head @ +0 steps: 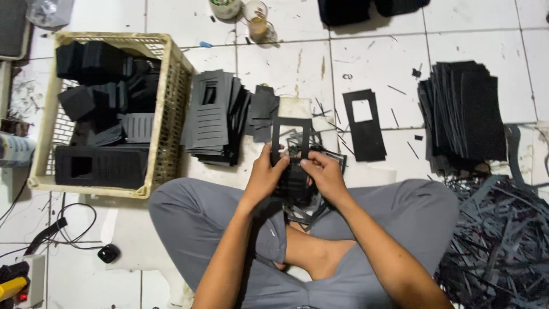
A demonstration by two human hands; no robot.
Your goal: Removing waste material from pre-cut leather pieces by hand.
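Note:
I sit cross-legged on a white tiled floor. Both hands hold a black flat cut-out piece (pixel 290 133) with a rectangular window, upright in front of my knees. My left hand (pixel 264 174) grips its lower left edge. My right hand (pixel 323 171) grips the lower right, thumb pressing on the piece. Beneath the hands lies a small heap of black frames and offcuts (pixel 306 209) on my lap.
A cream plastic basket (pixel 163 143) with black pieces stands at the left. Beside it is a stack of slotted black sheets (pixel 214 117). A single cut sheet (pixel 365 126) lies ahead, a tall sheet stack (pixel 463 114) at right, scrap strips (pixel 503 240) below it. Cups (pixel 256 20) sit far back.

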